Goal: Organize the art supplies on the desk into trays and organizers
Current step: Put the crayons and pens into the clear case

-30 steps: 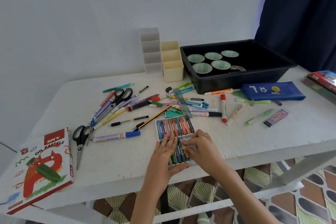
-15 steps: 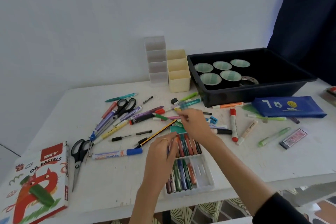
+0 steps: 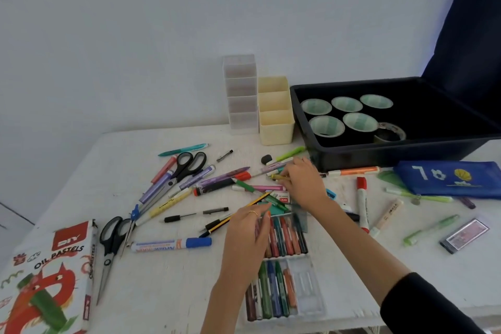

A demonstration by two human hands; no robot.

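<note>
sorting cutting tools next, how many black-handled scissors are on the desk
2. One pair of black-handled metal scissors lies among the pens; the other beside the cardboard oil pastels box. Clutter may hide more.

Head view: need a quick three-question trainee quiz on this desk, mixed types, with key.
1. True or false: the tape roll lies inside the black bin.
2. How many green-white cups sit in that bin? A three, B five, C eight.
3. Which hand wears a ring: the left hand over the pastel tray, or the right hand pinching a yellow pen?
Key: 1 true; 2 B; 3 left.
</note>
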